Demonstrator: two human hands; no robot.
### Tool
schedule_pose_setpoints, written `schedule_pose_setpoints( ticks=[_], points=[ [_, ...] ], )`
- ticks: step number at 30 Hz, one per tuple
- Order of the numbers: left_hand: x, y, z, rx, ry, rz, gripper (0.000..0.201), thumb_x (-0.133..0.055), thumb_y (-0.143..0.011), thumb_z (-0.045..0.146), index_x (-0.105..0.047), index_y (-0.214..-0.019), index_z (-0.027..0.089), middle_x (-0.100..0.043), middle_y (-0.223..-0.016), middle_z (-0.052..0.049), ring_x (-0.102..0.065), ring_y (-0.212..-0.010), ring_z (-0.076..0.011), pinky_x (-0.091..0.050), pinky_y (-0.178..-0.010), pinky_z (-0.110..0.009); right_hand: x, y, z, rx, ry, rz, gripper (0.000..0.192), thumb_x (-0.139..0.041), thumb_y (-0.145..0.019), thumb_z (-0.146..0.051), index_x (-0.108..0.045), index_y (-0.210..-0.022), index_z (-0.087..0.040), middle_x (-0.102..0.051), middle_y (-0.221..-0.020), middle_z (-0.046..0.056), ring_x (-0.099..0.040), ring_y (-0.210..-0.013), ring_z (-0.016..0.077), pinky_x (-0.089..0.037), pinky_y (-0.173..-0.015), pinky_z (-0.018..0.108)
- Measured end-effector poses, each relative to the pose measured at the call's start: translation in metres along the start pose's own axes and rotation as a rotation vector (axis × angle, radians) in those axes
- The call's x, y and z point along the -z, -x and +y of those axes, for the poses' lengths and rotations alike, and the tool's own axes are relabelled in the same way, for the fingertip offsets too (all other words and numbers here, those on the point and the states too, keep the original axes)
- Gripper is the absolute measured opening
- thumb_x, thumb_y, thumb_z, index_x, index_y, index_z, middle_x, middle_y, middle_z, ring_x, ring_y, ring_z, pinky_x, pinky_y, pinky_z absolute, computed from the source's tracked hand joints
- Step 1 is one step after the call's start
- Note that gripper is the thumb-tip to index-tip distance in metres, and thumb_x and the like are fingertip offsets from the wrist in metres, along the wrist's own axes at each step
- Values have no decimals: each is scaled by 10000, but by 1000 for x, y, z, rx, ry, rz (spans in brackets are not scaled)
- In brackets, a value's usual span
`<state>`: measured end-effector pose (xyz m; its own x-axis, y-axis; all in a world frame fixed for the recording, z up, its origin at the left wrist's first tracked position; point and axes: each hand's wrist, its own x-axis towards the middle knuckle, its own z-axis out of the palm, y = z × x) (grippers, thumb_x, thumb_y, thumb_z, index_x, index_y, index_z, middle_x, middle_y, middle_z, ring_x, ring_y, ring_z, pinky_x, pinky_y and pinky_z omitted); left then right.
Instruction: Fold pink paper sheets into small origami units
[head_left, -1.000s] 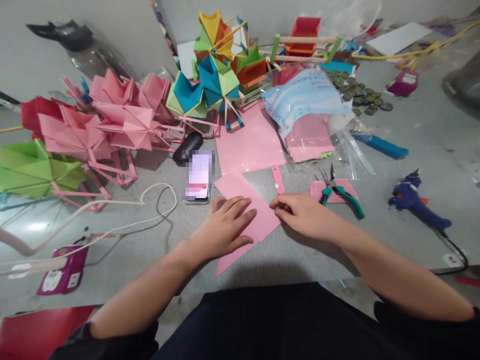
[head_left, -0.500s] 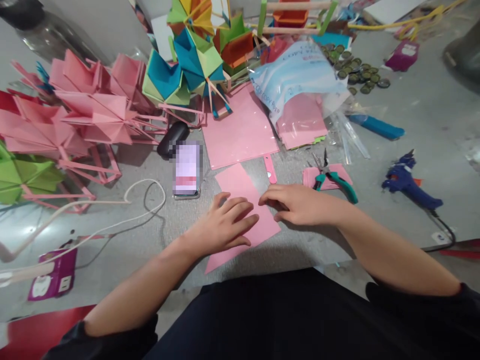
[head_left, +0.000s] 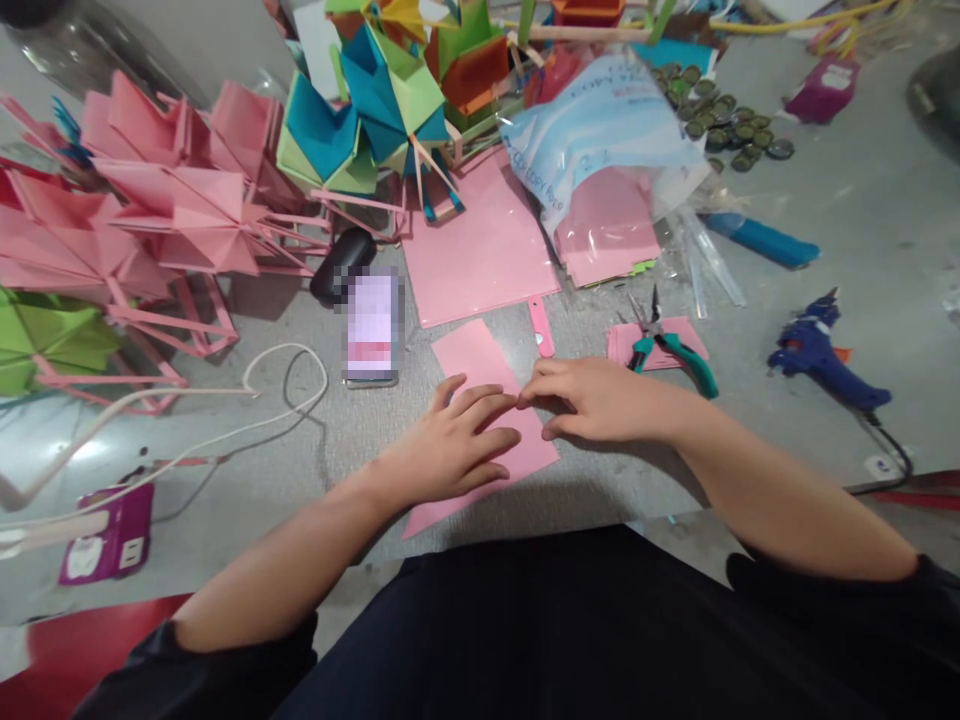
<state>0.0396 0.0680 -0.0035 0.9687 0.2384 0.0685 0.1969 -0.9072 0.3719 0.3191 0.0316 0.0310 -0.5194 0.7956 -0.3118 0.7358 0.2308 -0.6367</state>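
A folded sheet of pink paper (head_left: 471, 352) lies slantwise on the table before me, one corner poking out at the lower left. My left hand (head_left: 465, 440) rests flat over its middle with the fingers spread. At the paper's right edge is my right hand (head_left: 574, 400), its fingers bent and its thumb apart from them; the fingertips touch the edge close to the left fingertips. Just beyond the right hand lies a pink cutter (head_left: 540, 328). Green-handled pliers (head_left: 656, 345) rest on a small pink paper stack (head_left: 621, 342).
Pink paper sheets (head_left: 480, 250) and a copy-paper bag (head_left: 600, 130) lie ahead. Folded pink paper shapes (head_left: 187, 215) crowd the left, near a phone (head_left: 371, 325) and a white cable (head_left: 300, 347). A blue glue gun (head_left: 825, 355) and bottle caps (head_left: 731, 125) are rightward.
The view has shifted slightly, so things sit a little higher in it. The right fingertips have moved slightly along the paper's edge, nearer the left fingers; the left hand stays on the paper.
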Motion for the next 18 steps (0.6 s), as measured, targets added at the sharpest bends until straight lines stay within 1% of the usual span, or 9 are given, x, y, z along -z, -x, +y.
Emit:
schedule_pose_setpoints(
  ticks=[5, 10, 16, 18],
  points=[
    [0, -1, 2, 17, 7, 5, 363, -540, -1121, 516, -722, -1274, 241, -571, -1603, -208, -492, -1505, -408, -241, -1282, -722, -3, -1, 1, -1, 1, 26, 343, -816, -919, -263, -758, -1256, -282, -742, -1184, 48, -714, -1038, 273, -510, -862, 399],
    [0, -1, 3, 30, 36, 12, 269, -589, -1096, 427, -729, -1231, 243, -551, -1618, -199, -482, -1515, -421, -241, -1284, -726, -5, 0, 4, 16, -41, 49, 365, -848, -878, -285, -774, -1235, -296, -743, -1151, 35, -714, -1014, 271, -514, -854, 400],
    [1, -2, 4, 23, -3, -3, 308, -558, -1116, 478, -724, -1196, 231, -549, -1606, -223, -484, -1512, -426, -268, -1265, -736, -4, 0, 3, 4, 1, 28, 404, -853, -886, -297, -752, -1277, -291, -735, -1179, 46, -708, -1014, 279, -506, -834, 396],
    [1, -2, 4, 29, 6, 0, 302, -568, -1112, 483, -724, -1187, 234, -551, -1606, -213, -482, -1513, -423, -261, -1270, -734, -3, 1, 3, 12, -8, 18, 429, -856, -885, -295, -745, -1299, -299, -732, -1188, 42, -710, -1018, 278, -505, -837, 396]
  ],
)
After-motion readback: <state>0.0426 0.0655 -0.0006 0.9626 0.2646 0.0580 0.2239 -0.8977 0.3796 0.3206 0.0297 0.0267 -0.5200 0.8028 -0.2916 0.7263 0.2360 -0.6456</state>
